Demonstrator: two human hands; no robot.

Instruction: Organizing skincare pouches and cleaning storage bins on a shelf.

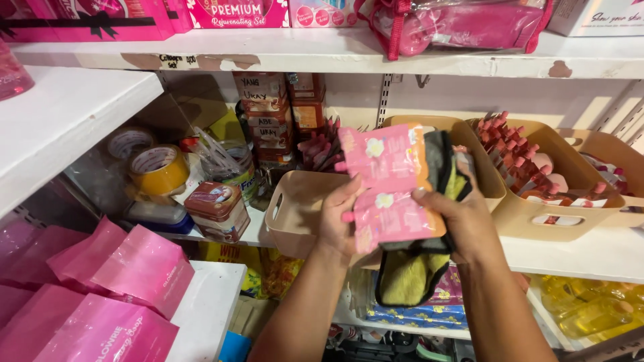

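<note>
Your left hand [337, 224] and right hand [463, 214] are both closed on two pink pouches [388, 188], long axes level, held just before the empty beige bin [295, 208]; the right also clamps a cloth [409, 275].

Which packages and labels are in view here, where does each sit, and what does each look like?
Pink pouches: two flat sachets, held in both hands at centre.
Pink boxes: top shelf, left, one with a black bow.
Pink bags: glossy, lower left.
Brown boxes: stacked at mid shelf, handwritten labels.
Tape rolls: left mid shelf.
</note>
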